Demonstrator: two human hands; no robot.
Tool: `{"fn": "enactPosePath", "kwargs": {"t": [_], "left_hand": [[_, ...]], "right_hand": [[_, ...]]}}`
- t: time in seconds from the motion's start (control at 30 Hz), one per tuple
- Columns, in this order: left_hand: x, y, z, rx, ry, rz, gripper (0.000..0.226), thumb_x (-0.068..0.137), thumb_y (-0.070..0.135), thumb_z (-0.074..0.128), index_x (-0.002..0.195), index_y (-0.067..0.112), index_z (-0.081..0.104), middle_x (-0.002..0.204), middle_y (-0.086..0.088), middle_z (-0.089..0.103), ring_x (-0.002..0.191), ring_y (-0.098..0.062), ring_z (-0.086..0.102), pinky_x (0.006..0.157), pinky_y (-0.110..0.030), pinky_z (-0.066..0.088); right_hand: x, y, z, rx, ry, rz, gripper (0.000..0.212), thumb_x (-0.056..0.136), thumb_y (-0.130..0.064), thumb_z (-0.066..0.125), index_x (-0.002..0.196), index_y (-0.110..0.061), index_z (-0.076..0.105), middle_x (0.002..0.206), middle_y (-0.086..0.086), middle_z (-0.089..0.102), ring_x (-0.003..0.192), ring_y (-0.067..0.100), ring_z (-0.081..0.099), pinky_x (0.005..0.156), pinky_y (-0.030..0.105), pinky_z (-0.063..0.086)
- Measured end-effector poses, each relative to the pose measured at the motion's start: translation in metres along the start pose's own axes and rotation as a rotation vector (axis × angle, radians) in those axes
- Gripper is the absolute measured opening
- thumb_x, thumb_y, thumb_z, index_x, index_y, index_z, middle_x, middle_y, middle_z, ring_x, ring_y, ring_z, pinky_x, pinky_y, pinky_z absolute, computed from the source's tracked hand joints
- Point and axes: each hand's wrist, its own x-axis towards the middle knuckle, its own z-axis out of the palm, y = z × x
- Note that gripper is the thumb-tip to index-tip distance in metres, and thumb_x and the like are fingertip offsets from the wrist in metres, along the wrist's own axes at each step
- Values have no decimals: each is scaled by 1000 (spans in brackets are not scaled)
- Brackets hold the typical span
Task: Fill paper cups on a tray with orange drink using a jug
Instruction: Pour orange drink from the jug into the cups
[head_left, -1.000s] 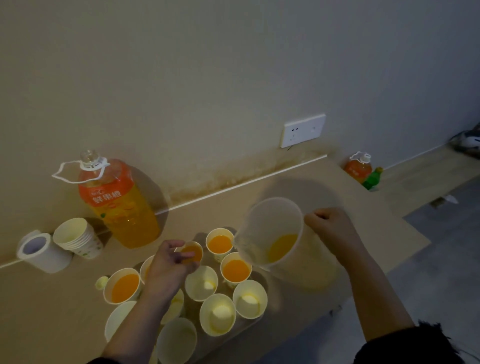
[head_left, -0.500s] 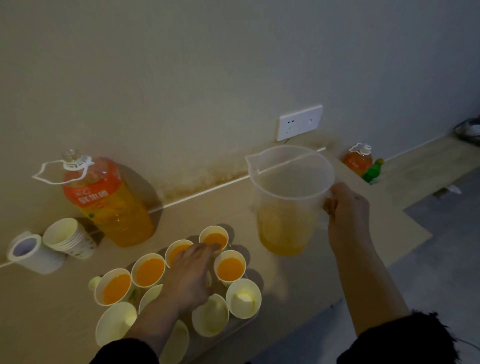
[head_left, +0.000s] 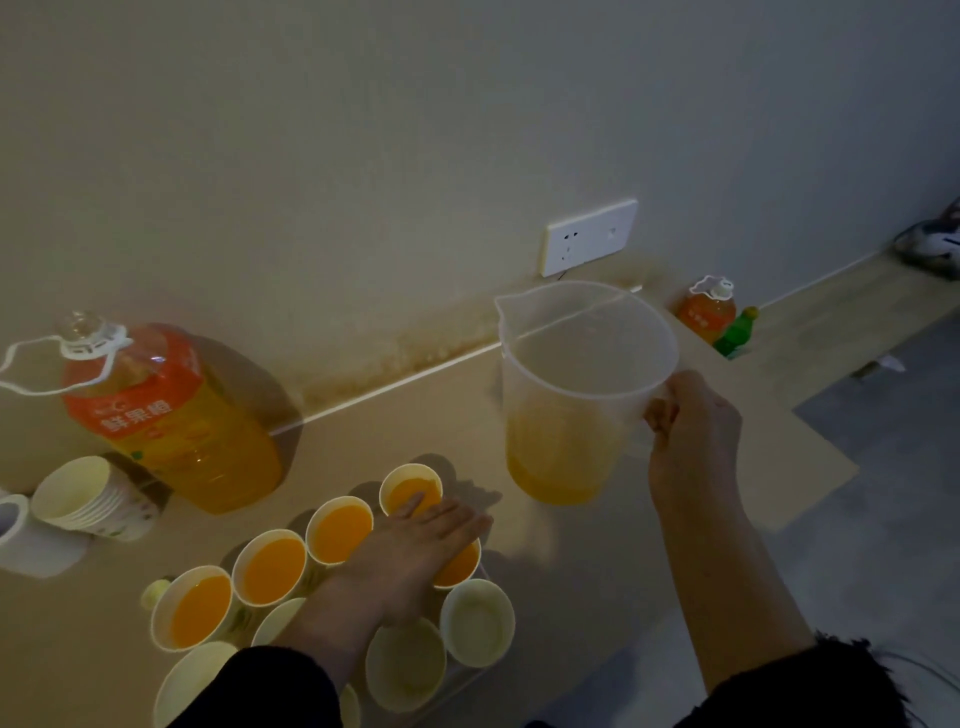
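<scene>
A clear plastic jug (head_left: 576, 395) stands upright above the table, about a third full of orange drink. My right hand (head_left: 691, 431) grips its handle. Below and to the left, several paper cups sit together on a tray (head_left: 467, 675), most of which is hidden. Several hold orange drink, such as the cup (head_left: 272, 569); others, such as the cup (head_left: 478, 623), hold none. My left hand (head_left: 415, 556) lies flat over the cups with straight fingers, covering part of the far ones.
A large bottle of orange drink (head_left: 171, 415) stands at the left by the wall, with a stack of paper cups (head_left: 88, 499) and a tape roll (head_left: 15, 525) beside it. A small orange bottle (head_left: 709, 314) and green bottle (head_left: 737, 330) stand at the far right. The table edge runs diagonally right.
The jug went from tilted over the cups to upright and lifted away to the right. My left hand let go of a cup and spread flat over the cups.
</scene>
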Motion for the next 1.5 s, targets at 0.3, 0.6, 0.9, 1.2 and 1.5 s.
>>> {"fn": "enactPosePath", "kwargs": {"t": [0.3,0.6,0.9,1.2,1.5], "left_hand": [[15,-4,6,74,10,63,84,90,19,58,150,35,2,158,5,14,145,-18,10,117,-41,0],[21,-5,9,152,54,39,81,90,11,52,151,26,1,152,0,26,138,-23,23,109,-39,17],[21,-6,12,152,52,-24,81,89,17,55,152,22,4,152,-2,26,138,-24,24,109,-39,18],[20,-13,21,165,175,44,100,62,33,80,146,25,28,139,0,52,137,-27,38,111,-58,16],[-1,-5,9,-98,223,-92,111,87,37,61,122,48,-44,156,5,-19,137,-19,-31,112,-43,-19]], "right_hand": [[4,1,-1,-23,-3,-32,50,79,3,44,40,-24,29,42,-10,21,46,8,21,51,27,19],[3,6,2,-16,-8,-34,54,80,5,43,38,-26,28,43,-10,19,44,7,21,45,21,21],[4,9,1,-37,-35,-46,44,73,-3,47,39,-24,29,44,-9,18,46,9,20,47,22,23],[3,10,-1,-52,-49,-24,50,75,-1,47,35,-25,28,41,-11,17,43,8,19,47,23,24],[-3,2,6,-87,-156,-33,38,62,-8,50,36,-26,29,41,-11,19,41,6,18,42,20,18]]}}
